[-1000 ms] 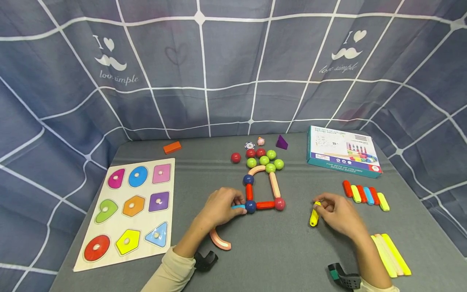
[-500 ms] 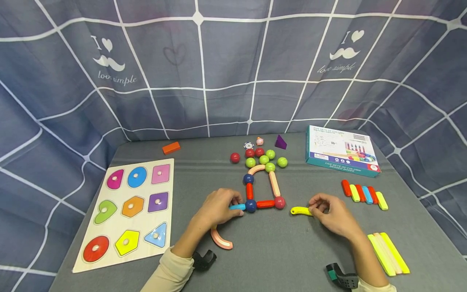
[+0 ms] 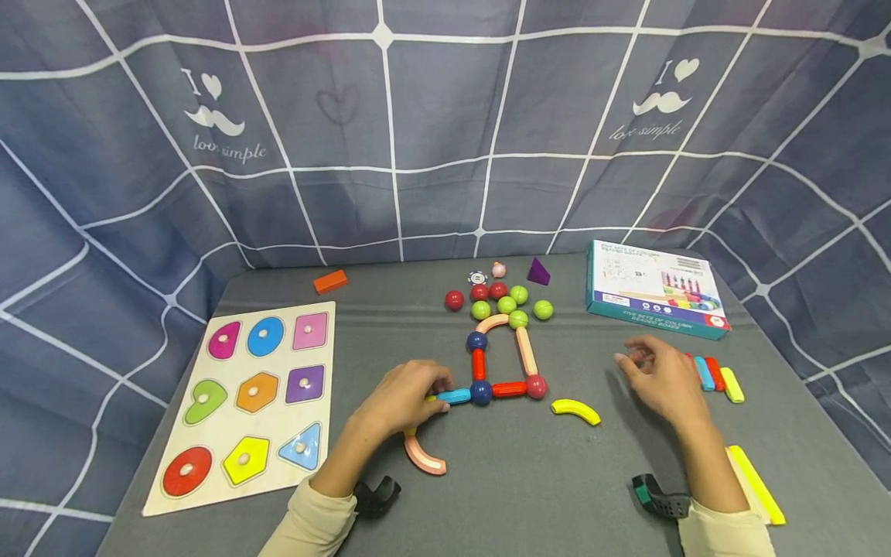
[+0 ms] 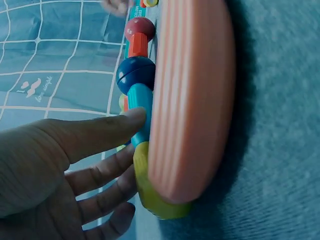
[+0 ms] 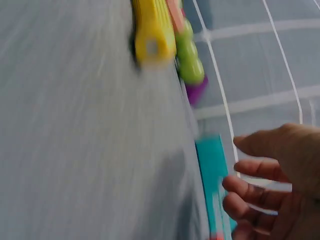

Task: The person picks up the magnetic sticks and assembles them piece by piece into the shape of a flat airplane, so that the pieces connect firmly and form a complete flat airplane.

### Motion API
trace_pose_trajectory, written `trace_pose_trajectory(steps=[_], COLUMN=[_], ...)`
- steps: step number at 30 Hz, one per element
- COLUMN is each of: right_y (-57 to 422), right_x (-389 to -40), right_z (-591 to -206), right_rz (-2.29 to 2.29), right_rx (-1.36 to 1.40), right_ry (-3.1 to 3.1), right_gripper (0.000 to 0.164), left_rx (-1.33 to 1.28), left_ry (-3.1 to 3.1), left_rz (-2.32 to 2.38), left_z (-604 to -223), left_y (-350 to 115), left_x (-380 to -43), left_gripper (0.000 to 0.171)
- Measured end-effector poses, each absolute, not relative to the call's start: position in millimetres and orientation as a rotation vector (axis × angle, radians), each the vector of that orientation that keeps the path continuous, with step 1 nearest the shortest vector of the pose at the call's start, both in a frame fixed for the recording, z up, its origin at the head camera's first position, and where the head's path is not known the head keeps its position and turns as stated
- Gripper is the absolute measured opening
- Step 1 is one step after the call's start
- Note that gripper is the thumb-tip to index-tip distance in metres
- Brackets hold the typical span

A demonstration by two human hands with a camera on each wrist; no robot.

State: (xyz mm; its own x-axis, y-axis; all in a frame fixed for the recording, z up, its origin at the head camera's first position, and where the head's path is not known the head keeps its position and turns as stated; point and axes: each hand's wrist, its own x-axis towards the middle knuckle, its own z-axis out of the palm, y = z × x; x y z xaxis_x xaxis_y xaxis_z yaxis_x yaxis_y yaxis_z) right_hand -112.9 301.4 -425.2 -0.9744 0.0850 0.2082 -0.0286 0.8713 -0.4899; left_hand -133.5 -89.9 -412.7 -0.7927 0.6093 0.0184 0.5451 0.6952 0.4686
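My left hand point(image 3: 404, 396) pinches a light-blue rod point(image 3: 456, 397) near its left end, thumb in front and fingers behind. That rod joins a dark blue ball point(image 3: 481, 392) on its right and a yellow curved piece point(image 4: 145, 180) on its left. A salmon curved piece point(image 3: 423, 458) continues from the yellow one, partly hidden by the hand. A red rod point(image 3: 510, 389) links the blue ball to a dark pink ball point(image 3: 536, 387). Another yellow curved rod point(image 3: 576, 410) lies loose on the table. My right hand point(image 3: 664, 383) holds nothing, above the table near short coloured rods point(image 3: 704, 373).
On the left lies a shape puzzle board point(image 3: 271, 402). Several green balls point(image 3: 543, 309) and red balls point(image 3: 454, 300) sit behind the joined pieces. A boxed set point(image 3: 654, 290) stands back right; long yellow sticks point(image 3: 757, 483) lie front right, partly under the right arm.
My right hand turned the yellow curved rod, let it go on the table and moved away to the right. My left hand slid slightly left along the blue rod.
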Motion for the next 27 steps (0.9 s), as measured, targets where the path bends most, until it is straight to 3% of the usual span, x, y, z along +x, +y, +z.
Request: trace_pose_trajectory(steps=[9,16,27], right_y=[236.3,227.4,238.5], right_x=[-182.6,-195.1,-174.1], right_z=[-423.2,-429.6,-436.0], right_rz=[0.739,0.718,0.728], right_rx=[0.474,0.544,0.41], right_ry=[-2.961,-2.951,-2.971], right_gripper=[0.059,0.043,0.035], left_rx=[0.989,1.051,1.096], left_ry=[2.389,2.286,2.4], left_rz=[0.807,0.583,0.485], left_z=[-398.1,-394.0,-405.7], left_y=[-97.4,-98.7,-108.7], left_x=[-125.8,-114.4,-107.4], left_gripper=[0.025,0.027,0.027])
